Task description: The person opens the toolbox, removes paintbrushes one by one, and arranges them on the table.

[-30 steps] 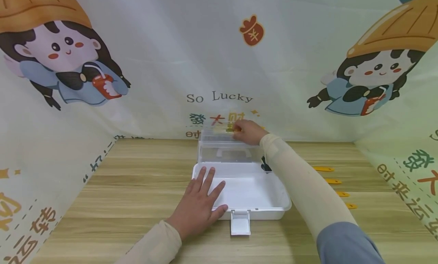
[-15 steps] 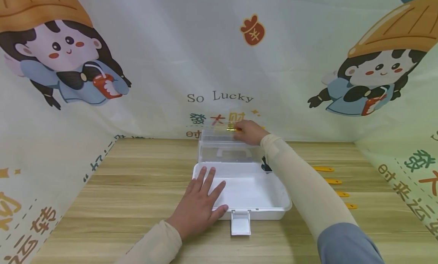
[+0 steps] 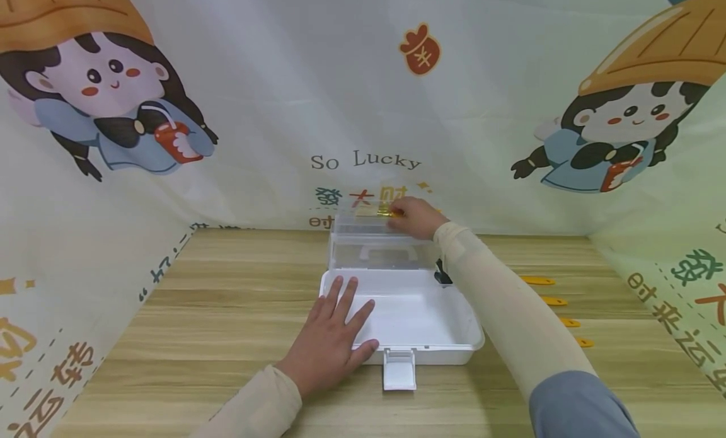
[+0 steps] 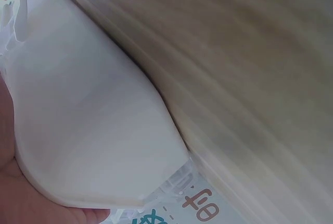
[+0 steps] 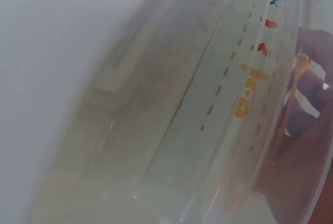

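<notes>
A white plastic box (image 3: 442, 348) stands with its clear lid (image 3: 346, 254) swung back and its front latch (image 3: 399, 370) hanging down. My left hand (image 3: 331, 343) rests on the box's left front rim, fingers spread and nearly straight. In the left wrist view the fingers wrap the edge of the white wall (image 4: 99, 114). At the raised clear tray or lid part, my right hand (image 3: 416, 219) pinches a flat paintbrush (image 3: 384, 210) with pale bristles and a shiny gold ferrule. Through clear plastic, the right wrist view shows that ferrule (image 5: 307, 104) reflecting light; most of the handle is hidden.
Several orange handles (image 3: 537, 280) lie in a column on the wooden table (image 3: 227, 299), partly covered by my right sleeve. A small black object (image 3: 442, 273) is at the box's back right corner. A printed cloth (image 3: 272, 110) closes off the back and sides.
The paintbrush in my right hand has shifted very slightly upward. My left hand and the box stay as they were.
</notes>
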Demonstrator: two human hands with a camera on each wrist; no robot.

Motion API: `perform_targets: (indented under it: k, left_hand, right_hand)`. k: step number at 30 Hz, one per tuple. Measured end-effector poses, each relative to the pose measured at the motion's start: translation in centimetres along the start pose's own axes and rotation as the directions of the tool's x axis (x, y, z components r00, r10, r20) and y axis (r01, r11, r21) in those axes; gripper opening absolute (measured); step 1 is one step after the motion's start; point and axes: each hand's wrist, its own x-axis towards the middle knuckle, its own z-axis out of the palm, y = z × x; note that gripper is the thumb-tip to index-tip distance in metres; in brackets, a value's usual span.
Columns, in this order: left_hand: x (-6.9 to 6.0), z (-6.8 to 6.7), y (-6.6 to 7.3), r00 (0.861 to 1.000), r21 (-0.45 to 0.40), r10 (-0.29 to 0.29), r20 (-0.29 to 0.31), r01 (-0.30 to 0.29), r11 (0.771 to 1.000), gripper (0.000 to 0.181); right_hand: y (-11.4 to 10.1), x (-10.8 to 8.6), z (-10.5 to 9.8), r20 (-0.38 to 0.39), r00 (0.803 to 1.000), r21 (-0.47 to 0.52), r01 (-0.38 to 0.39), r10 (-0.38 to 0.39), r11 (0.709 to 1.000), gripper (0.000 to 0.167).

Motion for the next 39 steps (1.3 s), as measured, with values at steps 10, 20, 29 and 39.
perform_targets:
  k: [10, 20, 29, 39]
  left_hand:
    - [0.04, -0.06, -0.03, 1.000, 0.010, 0.000, 0.006, 0.000, 1.000, 0.064]
    - [0.00, -0.08, 0.01, 1.000, 0.004, 0.004, 0.004, -0.004, 1.000, 0.064]
    - [-0.01, -0.05, 0.00, 1.000, 0.009, 0.009, -0.001, -0.009, 1.000, 0.064]
    - [0.00, -0.21, 0.02, 0.998, -0.011, -0.024, 0.054, 0.024, 1.000, 0.065]
  right_hand:
    - [-0.33, -0.33, -0.31, -0.024, 1.000, 0.029, 0.018, -0.017, 0.999, 0.024]
    - [-0.25, -0.24, -0.48, -0.031, 1.000, 0.043, 0.000, 0.002, 0.999, 0.019]
    - [-0.31, -0.47, -0.77, -0.061, 0.998, 0.054, -0.003, 0.007, 0.999, 0.031]
    - [-0.45, -0.45, -0.98, -0.057, 0.998, 0.042, -0.018, 0.020, 0.999, 0.027]
